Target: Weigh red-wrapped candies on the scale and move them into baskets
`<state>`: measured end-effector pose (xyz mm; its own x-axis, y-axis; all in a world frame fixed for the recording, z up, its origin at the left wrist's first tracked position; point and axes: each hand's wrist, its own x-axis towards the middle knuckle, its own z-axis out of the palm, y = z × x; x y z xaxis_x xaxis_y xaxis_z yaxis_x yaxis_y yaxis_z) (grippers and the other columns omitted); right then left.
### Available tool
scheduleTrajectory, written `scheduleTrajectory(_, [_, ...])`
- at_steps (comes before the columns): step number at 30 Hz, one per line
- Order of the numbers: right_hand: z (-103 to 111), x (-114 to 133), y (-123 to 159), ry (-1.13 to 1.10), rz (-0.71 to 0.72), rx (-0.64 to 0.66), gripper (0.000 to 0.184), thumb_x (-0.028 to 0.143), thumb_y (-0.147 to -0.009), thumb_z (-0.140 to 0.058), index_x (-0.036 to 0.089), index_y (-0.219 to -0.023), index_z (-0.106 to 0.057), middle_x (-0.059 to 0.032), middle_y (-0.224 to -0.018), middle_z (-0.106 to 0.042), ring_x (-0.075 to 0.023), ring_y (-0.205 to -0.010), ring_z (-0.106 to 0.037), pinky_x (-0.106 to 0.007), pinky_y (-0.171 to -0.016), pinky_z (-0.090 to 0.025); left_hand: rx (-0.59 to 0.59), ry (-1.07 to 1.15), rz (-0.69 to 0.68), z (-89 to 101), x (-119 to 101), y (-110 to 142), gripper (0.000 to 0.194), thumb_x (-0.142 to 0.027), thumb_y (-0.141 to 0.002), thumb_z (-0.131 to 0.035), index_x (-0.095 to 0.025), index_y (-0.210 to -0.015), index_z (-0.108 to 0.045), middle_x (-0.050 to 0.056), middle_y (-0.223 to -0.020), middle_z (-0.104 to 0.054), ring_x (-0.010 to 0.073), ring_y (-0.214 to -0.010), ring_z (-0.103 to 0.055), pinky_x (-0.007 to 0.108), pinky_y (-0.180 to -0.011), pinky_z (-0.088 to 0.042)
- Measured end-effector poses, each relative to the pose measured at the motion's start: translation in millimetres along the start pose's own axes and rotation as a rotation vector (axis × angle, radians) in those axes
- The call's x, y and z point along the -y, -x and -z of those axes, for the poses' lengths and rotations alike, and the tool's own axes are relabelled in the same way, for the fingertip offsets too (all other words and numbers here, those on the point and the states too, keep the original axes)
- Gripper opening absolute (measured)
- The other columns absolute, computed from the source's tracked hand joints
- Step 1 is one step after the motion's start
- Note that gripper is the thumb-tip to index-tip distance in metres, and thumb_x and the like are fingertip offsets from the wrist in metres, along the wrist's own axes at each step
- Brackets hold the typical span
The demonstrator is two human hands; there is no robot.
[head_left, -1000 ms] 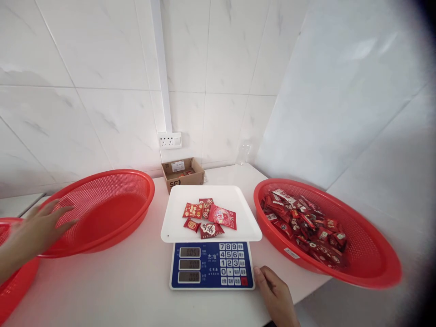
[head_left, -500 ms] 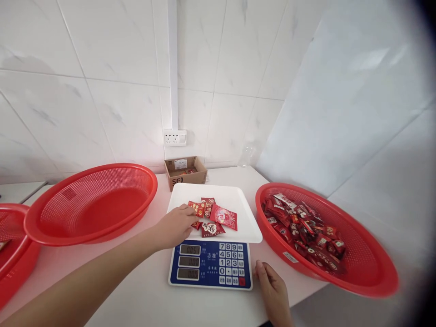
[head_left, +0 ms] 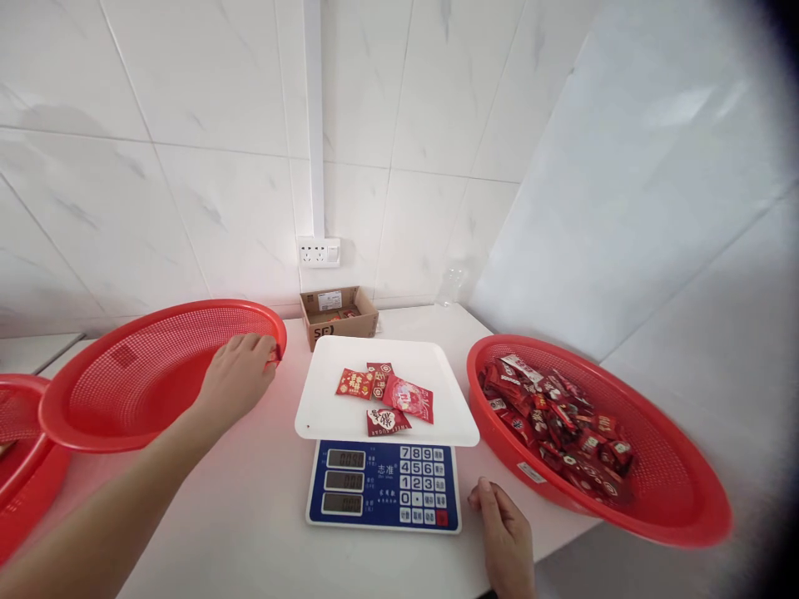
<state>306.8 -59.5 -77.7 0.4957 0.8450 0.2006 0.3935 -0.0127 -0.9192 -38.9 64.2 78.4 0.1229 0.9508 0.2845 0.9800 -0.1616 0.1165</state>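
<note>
My left hand is over the right side of an oval red basket, its fingers closed on a small red packet. On the white pan of a digital scale lie several red snack packets: one with yellow print, a pinkish one, a dark red "sweet sugar" one and another partly covered behind them. My right hand rests near the right edge of the blue scale panel, fingers curled in. Whether anything is inside it is hidden.
At the right stands a red basket holding many red packets. A small cardboard box with some packets sits behind the scale. Another red basket is cut off at the left edge. A tiled wall closes off the back.
My left hand has moved left from the scale pan to the left basket, carrying a small red packet. Fewer packets lie on the pan. My right hand has hardly moved.
</note>
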Motion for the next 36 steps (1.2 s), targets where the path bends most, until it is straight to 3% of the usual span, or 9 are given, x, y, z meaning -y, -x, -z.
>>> scheduleTrajectory(3, [0, 1, 0, -0.009, 0.004, 0.003, 0.054, 0.069, -0.08, -0.043, 0.021, -0.055, -0.048, 0.0001, -0.055, -0.047, -0.0151, -0.054, -0.048, -0.024, -0.052, -0.043, 0.052, 0.045, -0.074, -7.4, -2, -2, 0.033, -0.029, -0.086, -0.036, -0.015, -0.109, -0.055, 0.015, -0.12, -0.056, 0.0321, -0.118, -0.046, 0.05, -0.096, -0.039])
scheduleTrajectory(9, [0, -1, 0, 0.009, -0.002, -0.001, 0.055, 0.07, -0.079, -0.042, 0.021, -0.054, -0.047, 0.0002, -0.055, -0.047, -0.0152, -0.054, -0.048, -0.024, -0.052, -0.042, 0.257, 0.182, -0.387, -42.4, -57, -6, 0.039, -0.032, -0.087, -0.045, -0.024, -0.124, -0.05, 0.004, -0.137, -0.05, 0.0211, -0.135, -0.032, 0.038, -0.107, -0.035])
scheduleTrajectory(13, [1, -2, 1, 0.014, -0.012, -0.009, 0.056, 0.071, -0.078, -0.041, 0.021, -0.054, -0.047, 0.0001, -0.054, -0.047, -0.0151, -0.053, -0.048, -0.025, -0.051, -0.042, 0.269, 0.197, -0.394, -47.4, -75, -11, 0.029, -0.026, -0.083, -0.049, -0.023, -0.112, -0.055, 0.005, -0.121, -0.059, 0.02, -0.119, -0.051, 0.032, -0.095, -0.045])
scheduleTrajectory(16, [1, -1, 2, 0.0, -0.013, 0.007, 0.055, 0.07, -0.078, -0.041, 0.021, -0.054, -0.046, 0.0002, -0.054, -0.046, -0.0152, -0.053, -0.048, -0.025, -0.051, -0.042, 0.213, 0.168, -0.299, -40.9, -66, -10, 0.025, -0.026, -0.083, -0.048, -0.023, -0.106, -0.055, 0.004, -0.112, -0.06, 0.0178, -0.091, -0.062, 0.028, -0.074, -0.051])
scheduleTrajectory(18, [1, -1, 1, -0.016, -0.013, 0.01, 0.054, 0.069, -0.079, -0.042, 0.021, -0.054, -0.045, 0.0003, -0.054, -0.046, -0.0152, -0.054, -0.048, -0.025, -0.051, -0.042, 0.123, 0.128, -0.188, -31.1, -50, -8, 0.026, -0.026, -0.085, -0.041, -0.022, -0.108, -0.053, 0.008, -0.114, -0.056, 0.0206, -0.089, -0.061, 0.031, -0.068, -0.05])
scheduleTrajectory(22, [0, -3, 0, -0.044, -0.013, 0.011, 0.053, 0.068, -0.079, -0.043, 0.021, -0.054, -0.045, 0.0002, -0.054, -0.046, -0.0154, -0.054, -0.048, -0.025, -0.052, -0.042, -0.083, 0.036, 0.052, -5.4, -9, -7, 0.032, -0.022, -0.087, -0.031, -0.014, -0.11, -0.052, 0.019, -0.12, -0.048, 0.0347, -0.112, -0.049, 0.048, -0.088, -0.042])
scheduleTrajectory(25, [0, -5, -1, -0.048, -0.012, 0.015, 0.053, 0.067, -0.08, -0.043, 0.021, -0.054, -0.046, 0.0001, -0.054, -0.046, -0.0155, -0.055, -0.047, -0.025, -0.052, -0.041, -0.119, 0.063, 0.1, 2.3, 0, -4, 0.032, -0.024, -0.086, -0.034, -0.013, -0.108, -0.054, 0.02, -0.129, -0.044, 0.0388, -0.125, -0.036, 0.056, -0.1, -0.029])
scheduleTrajectory(31, [0, -4, 0, -0.054, -0.061, 0.009, 0.057, 0.073, -0.075, -0.043, 0.02, -0.054, -0.046, 0.0008, -0.055, -0.045, -0.0152, -0.056, -0.046, -0.025, -0.053, -0.04, 0.192, 0.335, -0.201, -23.7, -72, 14, 0.034, -0.045, -0.087, -0.043, -0.023, -0.109, -0.058, 0.006, -0.112, -0.063, 0.0213, -0.107, -0.055, 0.035, -0.091, -0.044])
scheduleTrajectory(36, [1, 0, 2, -0.056, -0.104, 0.002, 0.058, 0.076, -0.072, -0.044, 0.021, -0.053, -0.045, 0.0009, -0.055, -0.046, -0.0155, -0.057, -0.045, -0.026, -0.055, -0.039, 0.35, 0.426, -0.354, -37.2, -120, 16, 0.026, -0.04, -0.079, -0.057, -0.024, -0.098, -0.062, 0.005, -0.098, -0.066, 0.0253, -0.1, -0.056, 0.035, -0.082, -0.044])
